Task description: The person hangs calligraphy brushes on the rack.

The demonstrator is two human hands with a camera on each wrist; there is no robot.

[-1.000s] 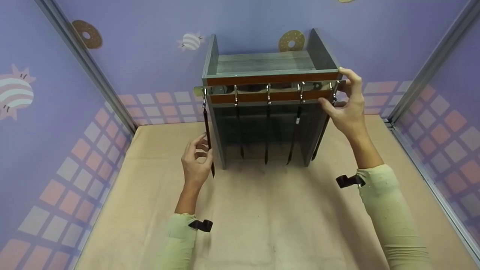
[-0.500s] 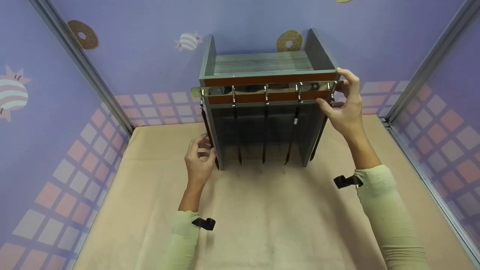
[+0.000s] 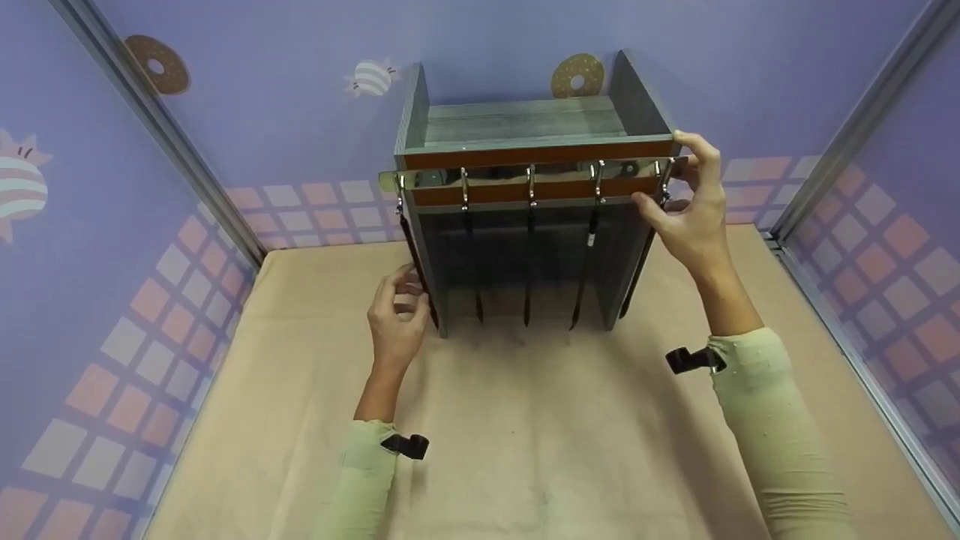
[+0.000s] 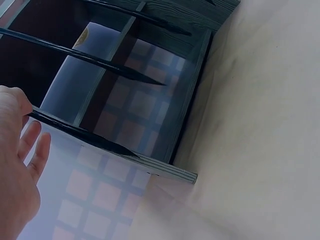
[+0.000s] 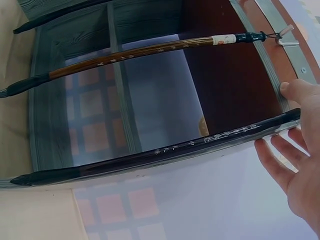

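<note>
Tall grey wooden rack (image 3: 525, 124) with brown front strips, upright at the back of the beige cloth-covered table (image 3: 525, 442), against the purple wall (image 3: 300, 112) printed with doughnuts. Across its upper front, a shiny metal hook rail (image 3: 525, 174), bearing five long dark calligraphy brushes, tips down.

Left hand (image 3: 397, 322) low at the rack's left front edge, fingers curled about the lower part of the leftmost black brush (image 3: 417, 262); in the left wrist view the thumb pressed on that brush's shaft (image 4: 80, 134), other fingers (image 4: 37, 150) fairly straight beside it. A light pinch, as far as visible.

Right hand (image 3: 686, 210) up at the rail's right end, thumb and fingers around the top of the rightmost dark brush (image 3: 643, 262) at its hook; in the right wrist view the thumb tip on the rack's edge, fingers (image 5: 280, 160) loosely spread below the inscribed shaft (image 5: 165, 155). Firm grip or mere touch: cannot tell.

Pale green sleeves (image 3: 772, 420) on both forearms.
</note>
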